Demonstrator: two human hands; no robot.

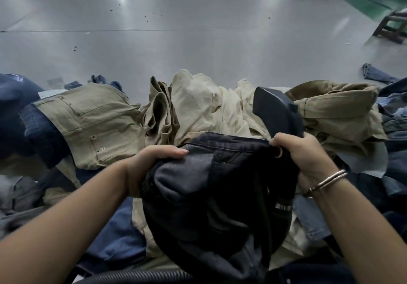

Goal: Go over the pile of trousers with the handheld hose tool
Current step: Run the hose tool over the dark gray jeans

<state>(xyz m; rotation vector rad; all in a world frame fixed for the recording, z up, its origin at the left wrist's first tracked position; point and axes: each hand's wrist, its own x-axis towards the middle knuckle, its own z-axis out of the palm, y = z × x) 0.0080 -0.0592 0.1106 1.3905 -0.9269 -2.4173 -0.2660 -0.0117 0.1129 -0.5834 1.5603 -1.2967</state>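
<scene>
While both hands are busy with the dark denim trousers (211, 173), the hose work itself looks paused. The left hand (143, 169) has its fingers curled over a bunched fold at the near-left edge of that garment, gripping it. The right hand (297, 153) pinches the waistband corner by the metal button and, as far as I can tell, also holds the black nozzle head (275, 109) of the handheld tool, which sticks up just beyond the dark trousers; whether the fingers wrap the handle is hidden by cloth. A ribbed black hose (141, 276) runs along below the dark trousers, nearest the camera. Beyond them lie the khaki trousers (92, 120) to the left, cream trousers (204, 107) straight behind, and olive trousers (334, 112) to the right, with blue jeans (114, 239) underneath. My read: one pair is being sorted out, the nozzle is off the fabric, and most of the pile looks yet to be gone over.
</scene>
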